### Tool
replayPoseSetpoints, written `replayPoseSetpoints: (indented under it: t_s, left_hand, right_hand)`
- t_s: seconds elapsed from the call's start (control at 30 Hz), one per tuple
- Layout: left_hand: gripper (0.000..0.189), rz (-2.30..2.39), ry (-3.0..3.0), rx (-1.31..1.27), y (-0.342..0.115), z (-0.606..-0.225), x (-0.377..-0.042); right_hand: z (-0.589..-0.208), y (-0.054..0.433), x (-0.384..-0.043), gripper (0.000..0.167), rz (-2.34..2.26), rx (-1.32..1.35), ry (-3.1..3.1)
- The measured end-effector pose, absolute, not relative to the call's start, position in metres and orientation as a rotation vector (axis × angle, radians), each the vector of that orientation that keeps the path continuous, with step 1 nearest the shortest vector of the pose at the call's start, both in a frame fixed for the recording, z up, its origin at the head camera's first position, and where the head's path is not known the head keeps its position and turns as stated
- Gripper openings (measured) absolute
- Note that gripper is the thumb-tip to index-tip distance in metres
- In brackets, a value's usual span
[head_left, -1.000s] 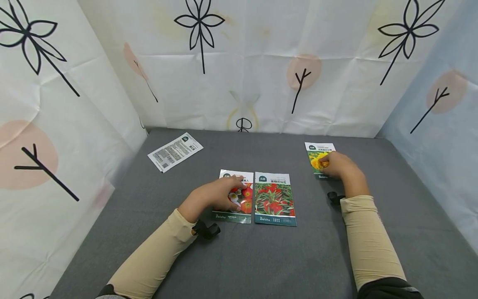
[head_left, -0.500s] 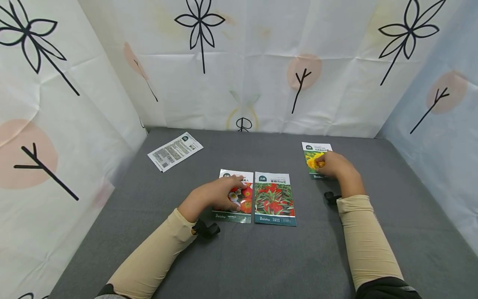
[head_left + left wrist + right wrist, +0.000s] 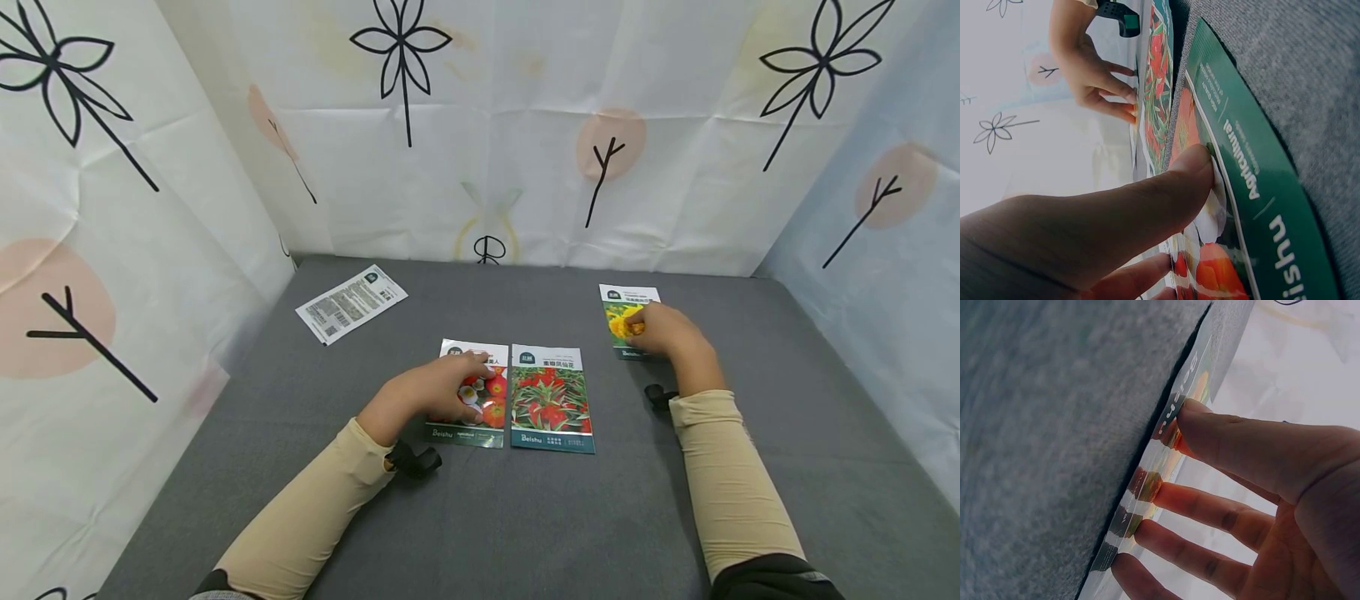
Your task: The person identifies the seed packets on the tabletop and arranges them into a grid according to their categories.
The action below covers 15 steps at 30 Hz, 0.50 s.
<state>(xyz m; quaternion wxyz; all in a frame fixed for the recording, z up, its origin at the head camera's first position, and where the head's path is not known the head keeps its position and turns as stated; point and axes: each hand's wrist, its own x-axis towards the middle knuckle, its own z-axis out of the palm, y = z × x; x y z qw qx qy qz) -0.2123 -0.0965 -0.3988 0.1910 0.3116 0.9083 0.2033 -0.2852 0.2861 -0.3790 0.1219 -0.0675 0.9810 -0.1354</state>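
My left hand (image 3: pixel 442 389) lies over a seed packet with red and white flowers (image 3: pixel 493 410), its fingertips and thumb touching the front. The left wrist view shows that packet's green lower band (image 3: pixel 1250 169) close to the thumb. Just right of it lies a second seed packet with red flowers and green leaves (image 3: pixel 551 400). Farther back on the right, my right hand (image 3: pixel 670 335) rests its fingertips on a yellow-flowered seed packet (image 3: pixel 617 320), partly covering it. In the right wrist view the fingers (image 3: pixel 1194 506) are spread and fairly straight, touching the packet's face, which lies flat.
A white packet printed with text and barcodes (image 3: pixel 351 305) lies back side up at the far left of the grey table (image 3: pixel 570 517). Patterned white cloth walls (image 3: pixel 525 183) stand behind and along the sides.
My right hand has slid the yellow-flowered seed packet a little to the left along the table. The left hand and the other packets have stayed put.
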Motion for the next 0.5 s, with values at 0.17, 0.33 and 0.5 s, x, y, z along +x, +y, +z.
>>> replayPoseSetpoints:
  t_s: [0.17,0.33,0.5]
  left_hand:
    - [0.068,0.569,2.556,0.891,-0.0962,-0.3977,-0.2124]
    - [0.069,0.553,2.561,0.901,-0.0962,-0.3981,-0.2128]
    - [0.069,0.544,2.573,0.886,-0.0961,-0.401,-0.2137]
  right_hand:
    - [-0.3778,0.2831,-0.2844,0.046,-0.396,-0.203,2.866]
    - [-0.3773,0.2799,-0.2843,0.047,-0.4,-0.185,2.861]
    - [-0.38,0.2783,-0.286,0.048,-0.382,-0.187,2.874]
